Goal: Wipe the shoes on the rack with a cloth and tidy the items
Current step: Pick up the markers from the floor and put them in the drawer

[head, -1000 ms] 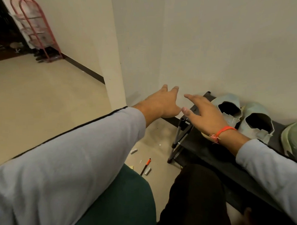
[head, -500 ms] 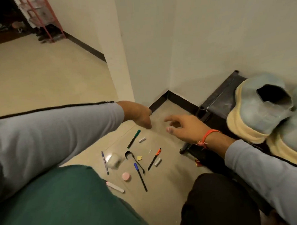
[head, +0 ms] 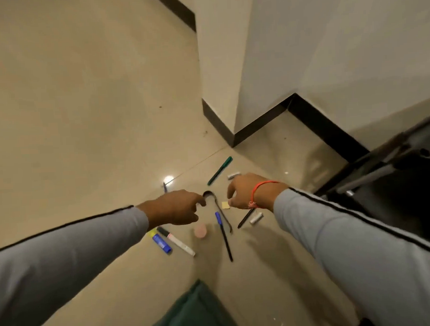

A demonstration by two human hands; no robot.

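Small items lie scattered on the beige floor: a green pen point(head: 220, 170), a black U-shaped tool point(head: 217, 212), a blue-capped pen point(head: 223, 236), a pink round lid point(head: 200, 231), a white marker point(head: 179, 242), a blue glue stick point(head: 161, 242) and a yellow scrap point(head: 225, 204). My left hand point(head: 176, 207) hovers over the left side of the pile, fingers loosely curled, holding nothing I can see. My right hand point(head: 249, 191), with an orange wrist thread, hovers just right of the yellow scrap, fingers bent and empty. No shoes or cloth are in view.
The black shoe rack's end point(head: 394, 174) stands at the right edge against the white wall. A wall corner with dark skirting point(head: 232, 135) juts out behind the items. Two small white cylinders point(head: 256, 219) lie near my right wrist. Green fabric point(head: 198, 311) covers the lower middle.
My view has swung down from the rack and shoes to the floor. Both hands dropped from the wall and rack top to just above the scattered items.
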